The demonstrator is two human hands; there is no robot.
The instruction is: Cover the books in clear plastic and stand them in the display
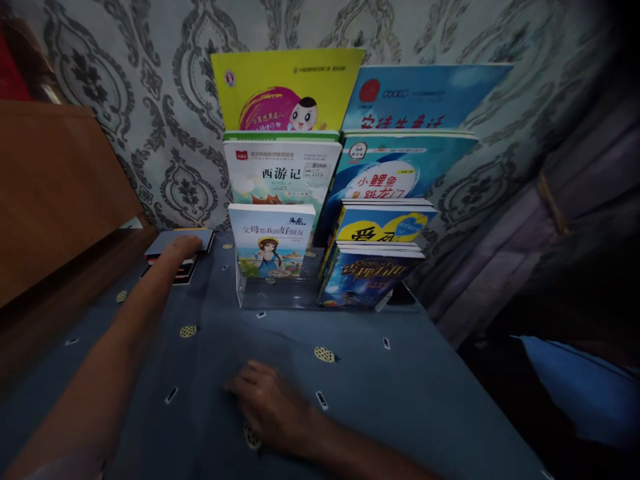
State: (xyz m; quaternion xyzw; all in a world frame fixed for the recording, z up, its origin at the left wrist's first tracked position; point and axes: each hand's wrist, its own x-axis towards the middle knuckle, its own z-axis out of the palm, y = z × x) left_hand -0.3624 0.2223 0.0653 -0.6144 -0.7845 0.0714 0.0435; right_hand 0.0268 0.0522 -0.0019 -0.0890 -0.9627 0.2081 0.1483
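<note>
My left hand [186,248] reaches to a small pile at the left back of the table, its fingers lying over the grey-blue top book [170,241]. Beneath that book, edges of darker, red and white items show. On the patterned tablecloth at the front middle is my right hand [267,403], slightly blurred, its fingers curled in and nothing visible in them. Beyond it stands a clear stepped book rack [280,293]. Its left column holds a small light-blue book [273,243], a white-and-green book [285,167] and a yellow-green book [285,87].
The rack's right column holds dark-blue books [360,277], yellow-and-blue books [385,223], a teal book [400,163] and a tall blue book [430,93]. A brown wooden panel [60,193] borders the left side. Behind is patterned wallpaper [185,193]; a curtain [540,227] hangs right.
</note>
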